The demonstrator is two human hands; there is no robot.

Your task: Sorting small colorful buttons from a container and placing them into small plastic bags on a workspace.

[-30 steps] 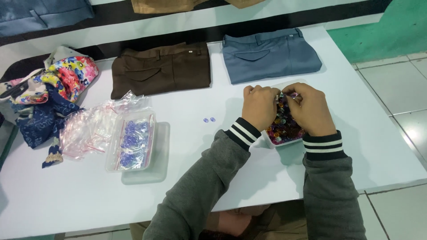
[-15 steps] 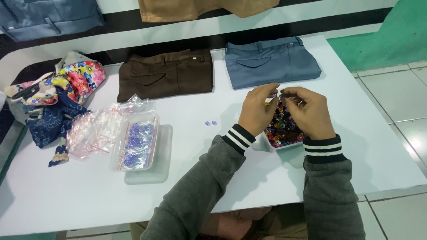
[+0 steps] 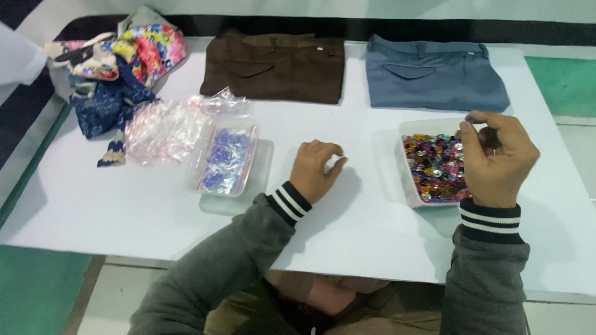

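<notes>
Your right hand (image 3: pixel 496 160) hovers over the far right corner of the clear plastic tray of mixed-colour shiny buttons (image 3: pixel 434 167), fingers curled, thumb and forefinger pressed together on one small dark button (image 3: pixel 472 119) held just above the tray's rim. That tray sits on the white table (image 3: pixel 366 229), right of centre, brim-full of glossy round pieces in red, gold, green and purple. Your left hand (image 3: pixel 316 169) rests on bare tabletop well to the left of the tray, fingers bent loosely inward; whether it holds anything, you cannot tell from here.

Further left lies a second clear plastic tray with pale purple and blue pieces (image 3: pixel 225 159), standing on a clear flat lid (image 3: pixel 261 177) that sticks out beneath it. Touching its far left side is a crumpled heap of small transparent plastic bags (image 3: pixel 164 127), pinkish and wrinkled.

Along the far edge, folded brown trousers (image 3: pixel 273 65) lie flat, and folded grey-blue trousers (image 3: pixel 434 73) sit just beyond the button tray. At the far left corner, a bundle of floral and dark blue patterned fabric (image 3: pixel 118 68) is piled up. Nothing lies between your two hands.
</notes>
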